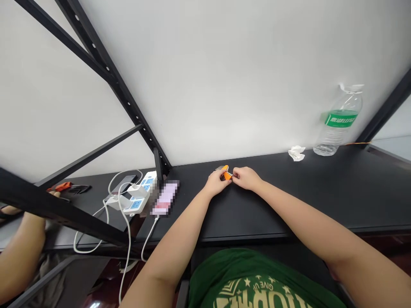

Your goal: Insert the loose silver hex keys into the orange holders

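Note:
My left hand (215,184) is closed around a small orange holder with thin metal keys, which looks like a hex key set (227,175). Several slim grey keys stick out on its far left side, just above the black shelf. At the holder's right end, the fingers of my right hand (245,178) are pinched together against a dark-and-light striped part. What lies between those fingertips is mostly hidden. Both hands rest close together near the wall.
A phone (165,197) on a white cable lies left of my arm, beside a power strip (141,192) with chargers. Black rack posts (128,102) rise there. Another person's arm (27,239) is beyond, near an orange-and-black key set (69,187). Crumpled tissue (296,153) and a bottle (340,122) stand right.

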Demonstrator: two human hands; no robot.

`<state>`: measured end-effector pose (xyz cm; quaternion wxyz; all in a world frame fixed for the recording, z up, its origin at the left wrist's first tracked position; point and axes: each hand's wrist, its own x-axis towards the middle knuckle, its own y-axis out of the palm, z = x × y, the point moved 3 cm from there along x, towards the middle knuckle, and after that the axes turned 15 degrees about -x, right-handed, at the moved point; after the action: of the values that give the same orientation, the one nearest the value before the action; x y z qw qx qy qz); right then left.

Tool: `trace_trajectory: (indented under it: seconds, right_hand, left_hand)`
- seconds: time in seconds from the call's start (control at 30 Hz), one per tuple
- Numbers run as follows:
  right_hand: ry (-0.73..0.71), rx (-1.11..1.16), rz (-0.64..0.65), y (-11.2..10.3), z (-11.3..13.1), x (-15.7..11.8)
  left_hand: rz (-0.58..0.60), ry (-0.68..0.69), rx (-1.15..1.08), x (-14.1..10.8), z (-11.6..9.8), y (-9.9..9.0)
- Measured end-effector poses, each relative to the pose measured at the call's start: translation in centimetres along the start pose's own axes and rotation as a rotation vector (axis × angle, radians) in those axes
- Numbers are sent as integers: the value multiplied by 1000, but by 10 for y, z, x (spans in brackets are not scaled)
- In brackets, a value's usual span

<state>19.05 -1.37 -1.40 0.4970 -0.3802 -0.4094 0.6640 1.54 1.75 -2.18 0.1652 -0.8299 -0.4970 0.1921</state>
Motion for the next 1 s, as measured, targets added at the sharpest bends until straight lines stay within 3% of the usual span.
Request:
trace_trajectory:
  seconds: [0.17, 0.37, 0.47, 0.53, 0.6, 0.7, 0.83, 0.93, 1.0]
  right_hand:
    - [101, -102, 64, -4, -10, 2]
    - [162, -148, 277, -14, -45, 4]
    - [161, -172, 349, -18, -51, 3]
    - [162, -199, 319, -20, -48, 2]
    - [121, -180, 193, -21, -39, 2]
    - [-62, 25, 17, -19, -17, 2]
    - [-206, 240, -28, -11, 2, 2]
    - [-153, 241, -48, -8, -4, 5]
    - [-38, 191, -43, -8, -20, 8]
  left_hand:
    - [-38, -5, -30, 3, 9, -1]
    - [-37, 8, -107, 0, 11, -6]
    - [-46, 23, -140, -1, 10, -8]
    - [-42, 38, -163, -1, 8, -8]
    - [-38, 60, -191, -2, 6, -7]
    - [-27, 107, -228, -3, 2, -5]
    - [-5, 156, -188, -3, -3, -3]
    - [-33, 136, -73, -3, -2, -5]
    - [-50, 95, -1, -3, 1, -8]
